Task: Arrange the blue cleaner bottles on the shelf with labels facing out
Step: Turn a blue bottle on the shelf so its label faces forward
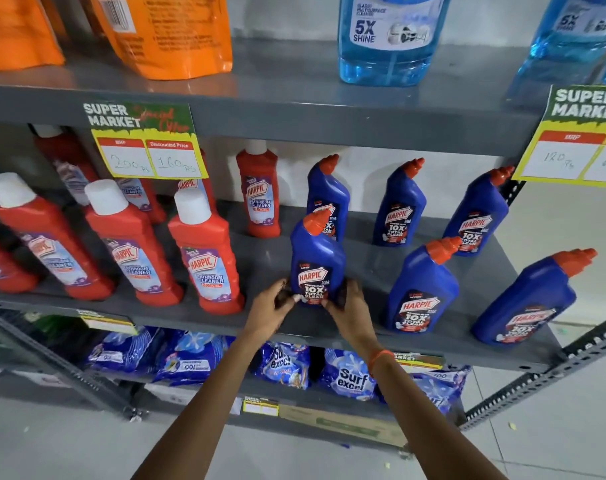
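Note:
Several blue cleaner bottles with orange caps stand on the grey middle shelf (267, 258), labels toward me. The front left blue bottle (316, 251) stands upright at the shelf's front. My left hand (273, 308) grips its base from the left and my right hand (346, 308) grips it from the right. Further right in the front row stand a second blue bottle (422, 289) and a third blue bottle (526, 299). A back row of three blue bottles (398, 206) stands behind them.
Red bathroom cleaner bottles (204, 251) fill the left of the same shelf. Price cards (149, 150) hang from the upper shelf edge. Light blue glass cleaner bottles (388, 39) and orange pouches (170, 32) sit above. Detergent packets (350, 375) lie on the shelf below.

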`<move>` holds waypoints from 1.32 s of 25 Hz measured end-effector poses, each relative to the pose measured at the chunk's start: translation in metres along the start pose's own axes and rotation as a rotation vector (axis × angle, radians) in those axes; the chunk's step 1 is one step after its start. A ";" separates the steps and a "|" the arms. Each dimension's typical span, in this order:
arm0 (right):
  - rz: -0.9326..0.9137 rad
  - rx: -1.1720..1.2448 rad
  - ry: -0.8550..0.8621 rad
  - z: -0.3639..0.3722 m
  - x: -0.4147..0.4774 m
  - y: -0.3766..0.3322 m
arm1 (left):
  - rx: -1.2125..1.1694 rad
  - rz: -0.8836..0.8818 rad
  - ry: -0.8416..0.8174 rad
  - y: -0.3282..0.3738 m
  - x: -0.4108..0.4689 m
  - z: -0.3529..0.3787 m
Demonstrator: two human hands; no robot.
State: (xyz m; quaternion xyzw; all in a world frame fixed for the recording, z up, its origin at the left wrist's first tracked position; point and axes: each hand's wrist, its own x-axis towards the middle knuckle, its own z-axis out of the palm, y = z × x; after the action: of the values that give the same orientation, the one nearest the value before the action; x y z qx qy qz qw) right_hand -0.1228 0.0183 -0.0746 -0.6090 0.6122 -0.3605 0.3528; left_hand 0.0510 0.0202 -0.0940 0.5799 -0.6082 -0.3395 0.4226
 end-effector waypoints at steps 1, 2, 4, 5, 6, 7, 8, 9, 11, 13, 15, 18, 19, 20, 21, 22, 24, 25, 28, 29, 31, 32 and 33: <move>-0.021 -0.010 -0.007 0.000 -0.007 0.002 | 0.000 0.012 0.008 -0.002 -0.008 -0.001; -0.034 -0.021 -0.012 0.000 -0.012 0.003 | -0.008 0.022 0.008 -0.002 -0.014 -0.001; -0.028 -0.028 -0.027 -0.002 -0.017 0.004 | -0.007 0.025 0.006 0.001 -0.019 -0.003; -0.023 -0.026 -0.038 -0.004 -0.019 0.004 | 0.002 0.024 0.010 0.003 -0.021 -0.004; -0.021 -0.024 -0.049 -0.005 -0.020 0.004 | 0.011 0.022 0.013 0.003 -0.023 -0.004; -0.024 -0.028 -0.058 -0.006 -0.022 0.003 | 0.021 0.020 0.014 0.004 -0.025 -0.004; -0.029 -0.034 -0.063 -0.006 -0.023 0.003 | 0.030 0.019 0.012 0.005 -0.028 -0.004; -0.033 -0.042 -0.062 -0.007 -0.025 0.004 | 0.034 0.016 0.011 0.006 -0.029 -0.004; -0.037 -0.054 -0.056 -0.006 -0.026 0.006 | 0.032 -0.003 0.006 0.007 -0.030 -0.005; -0.032 -0.055 -0.052 -0.006 -0.027 0.006 | 0.029 -0.024 -0.003 0.009 -0.029 -0.005; -0.039 -0.062 -0.053 -0.005 -0.029 0.005 | 0.032 -0.031 -0.015 0.008 -0.029 -0.004; -0.047 -0.068 -0.056 -0.007 -0.031 0.004 | 0.038 -0.032 -0.028 0.007 -0.032 -0.005; -0.045 -0.069 -0.062 -0.007 -0.032 0.002 | 0.036 -0.038 -0.035 0.008 -0.031 -0.006; -0.047 -0.066 -0.066 -0.006 -0.032 0.002 | 0.034 -0.047 -0.043 0.010 -0.031 -0.007; -0.044 -0.069 -0.070 -0.007 -0.033 -0.001 | 0.031 -0.056 -0.046 0.013 -0.032 -0.008; -0.043 -0.066 -0.073 -0.007 -0.033 -0.001 | 0.035 -0.062 -0.040 0.016 -0.033 -0.009; -0.042 -0.063 -0.088 -0.011 -0.037 -0.004 | 0.073 -0.078 -0.031 0.023 -0.037 -0.007; -0.038 -0.063 -0.101 -0.012 -0.039 -0.005 | 0.096 -0.087 -0.029 0.025 -0.039 -0.006; -0.022 -0.074 -0.150 -0.018 -0.042 -0.012 | 0.142 -0.138 -0.006 0.033 -0.042 -0.007; -0.006 -0.067 -0.164 -0.023 -0.042 -0.016 | 0.148 -0.169 0.006 0.040 -0.042 -0.008; 0.033 -0.078 -0.188 -0.027 -0.045 -0.020 | 0.173 -0.231 -0.023 0.050 -0.043 -0.007; 0.057 -0.096 -0.192 -0.027 -0.045 -0.019 | 0.202 -0.261 -0.037 0.054 -0.045 -0.006; 0.083 -0.128 -0.203 -0.031 -0.049 -0.020 | 0.281 -0.291 -0.046 0.060 -0.049 -0.003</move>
State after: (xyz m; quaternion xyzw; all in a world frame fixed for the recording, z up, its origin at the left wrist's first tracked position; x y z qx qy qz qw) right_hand -0.1392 0.0679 -0.0422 -0.6379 0.6198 -0.2420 0.3879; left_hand 0.0271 0.0747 -0.0449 0.7069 -0.5689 -0.3220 0.2701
